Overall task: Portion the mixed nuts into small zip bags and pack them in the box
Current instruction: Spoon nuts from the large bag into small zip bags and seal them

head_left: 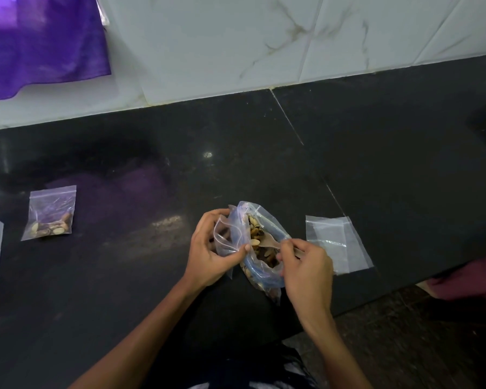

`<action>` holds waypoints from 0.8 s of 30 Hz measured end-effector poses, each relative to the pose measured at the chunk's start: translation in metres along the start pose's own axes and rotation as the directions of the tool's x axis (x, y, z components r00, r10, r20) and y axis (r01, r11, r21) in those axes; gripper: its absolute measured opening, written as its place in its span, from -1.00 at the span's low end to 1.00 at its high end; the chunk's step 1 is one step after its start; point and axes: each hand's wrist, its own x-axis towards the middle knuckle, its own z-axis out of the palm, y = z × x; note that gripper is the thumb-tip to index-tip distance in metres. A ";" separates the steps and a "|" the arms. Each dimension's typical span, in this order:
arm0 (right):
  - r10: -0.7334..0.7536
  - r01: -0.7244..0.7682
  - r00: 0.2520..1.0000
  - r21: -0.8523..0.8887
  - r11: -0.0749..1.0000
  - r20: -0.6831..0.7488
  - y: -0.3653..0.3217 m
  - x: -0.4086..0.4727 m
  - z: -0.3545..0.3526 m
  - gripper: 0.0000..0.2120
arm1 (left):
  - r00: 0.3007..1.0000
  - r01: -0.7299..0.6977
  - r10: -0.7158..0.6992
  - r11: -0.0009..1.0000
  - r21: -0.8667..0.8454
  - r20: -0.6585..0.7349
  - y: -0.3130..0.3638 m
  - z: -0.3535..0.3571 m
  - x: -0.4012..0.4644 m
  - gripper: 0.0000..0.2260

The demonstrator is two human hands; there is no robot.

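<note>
A dark polished counter (124, 276) meets a pale marbled wall at its far edge. A small zip bag of nuts (50, 213) lies at left. An empty zip bag (337, 243) lies flat at right, near the edge.

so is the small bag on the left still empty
No, the small bag lying flat on the counter at left already has nuts gathered in its lower part.

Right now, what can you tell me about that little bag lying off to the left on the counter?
The small zip bag is clear, thin plastic with a press-seal strip along its top edge, which looks closed. It lies flat on the dark polished counter, slightly tilted, with a modest portion of mixed nuts gathered in its lower half, pale and brown pieces. Neither of the hands touches it. Purple shows through its upper part, seemingly a reflection on the counter.
</note>
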 end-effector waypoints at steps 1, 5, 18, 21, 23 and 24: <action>0.006 -0.006 1.000 0.048 0.999 -0.009 0.001 0.000 0.004 -0.70 | 1.000 -0.004 0.004 1.000 0.009 0.001 0.000 0.000 0.000 -0.51; 0.055 -0.062 0.997 0.132 0.989 0.058 0.005 0.001 0.008 -0.82 | 1.000 -0.001 0.001 1.000 0.011 0.006 -0.002 -0.001 -0.001 -0.52; 0.363 -0.477 0.856 0.289 0.830 0.368 0.004 0.018 0.007 -0.84 | 0.999 0.033 -0.032 0.999 -0.017 0.018 -0.001 -0.001 -0.001 -0.48; 0.358 -0.474 0.857 0.293 0.830 0.372 0.007 0.017 0.004 -0.82 | 0.999 0.040 -0.040 0.999 -0.007 0.001 0.003 -0.001 -0.003 -0.47; 0.325 -0.436 0.878 0.306 0.846 0.351 0.010 0.013 0.001 -0.81 | 0.999 0.041 -0.041 0.999 -0.018 -0.007 0.006 0.000 -0.006 -0.49; 0.312 -0.421 0.886 0.315 0.851 0.343 0.012 0.011 -0.001 -0.81 | 0.999 0.040 -0.040 0.999 -0.025 -0.014 0.008 0.000 -0.008 -0.50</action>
